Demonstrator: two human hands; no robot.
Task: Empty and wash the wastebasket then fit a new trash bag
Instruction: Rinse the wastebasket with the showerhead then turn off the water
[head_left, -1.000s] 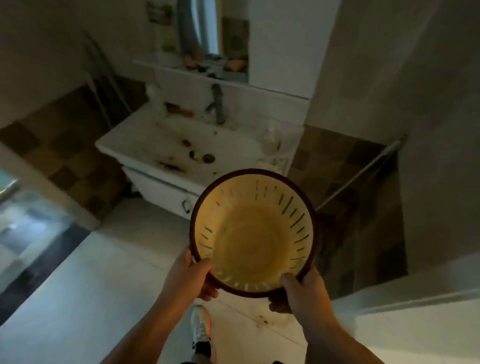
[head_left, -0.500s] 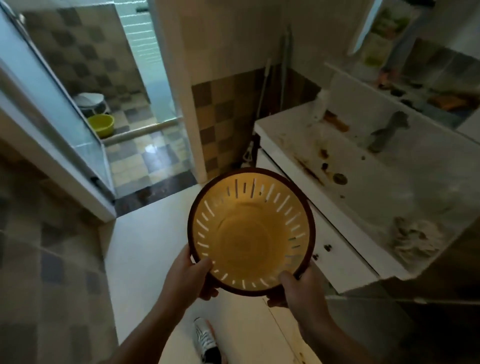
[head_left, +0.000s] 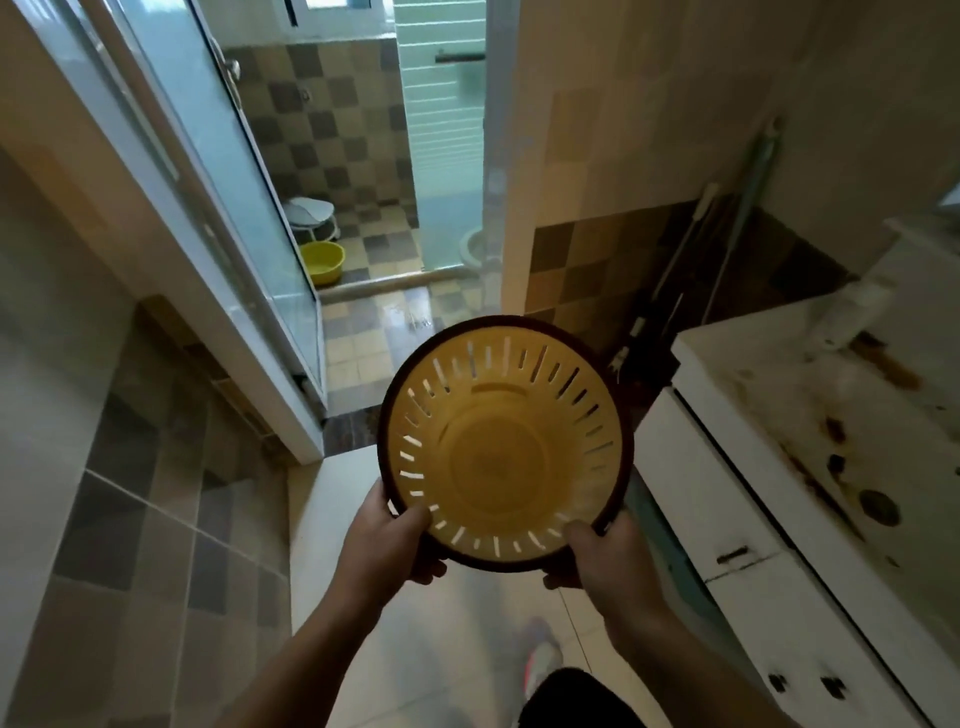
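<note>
Tiled washroom doorway (head_left: 374, 291) lies ahead of both hands; left hand (head_left: 387, 545) and right hand (head_left: 605, 558) grip the empty wastebasket (head_left: 506, 447) by its near rim, best carried level to the wet floor beyond

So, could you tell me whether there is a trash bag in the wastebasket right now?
No, the wastebasket shows its bare yellow slotted inside, with no bag lining it.

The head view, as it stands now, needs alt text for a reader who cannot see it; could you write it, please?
Both hands, left hand and right hand, hold an empty yellow slotted wastebasket by its dark rim. Ahead, an open glass door leads into a tiled room with a yellow basin; a stained sink counter stands right.
</note>
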